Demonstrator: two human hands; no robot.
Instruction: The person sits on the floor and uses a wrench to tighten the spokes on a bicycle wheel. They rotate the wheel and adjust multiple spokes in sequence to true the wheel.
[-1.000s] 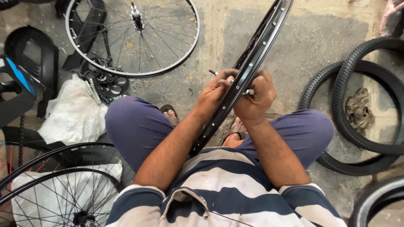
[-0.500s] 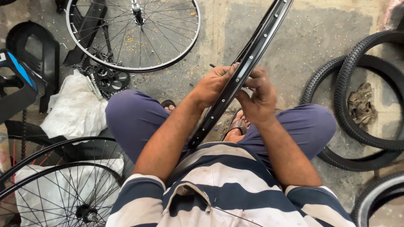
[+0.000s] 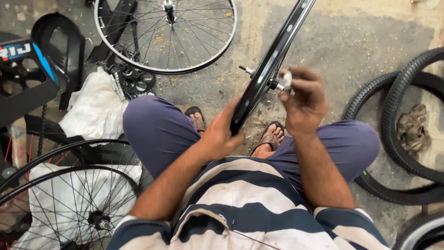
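Observation:
A black bicycle wheel [image 3: 273, 60] stands edge-on between my knees, tilted up to the top right, with its axle [image 3: 246, 70] sticking out on the left side. My left hand [image 3: 225, 132] grips the lower part of the rim. My right hand [image 3: 303, 99] is at the hub on the right side, its fingers pinched on a small white part [image 3: 286, 80] at the axle end. My feet in brown sandals [image 3: 270, 137] rest on the concrete floor below the wheel.
A spoked wheel [image 3: 210, 52] lies on the floor ahead, with a black sprocket [image 3: 135, 81] and white cloth [image 3: 95, 109] beside it. More spoked wheels [image 3: 60, 157] lie at the lower left. Knobbly black tyres [image 3: 397, 115] are stacked on the right.
My left hand has slid down from the hub to the lower rim. My right hand has lifted a little at the axle end, pinching the small white part.

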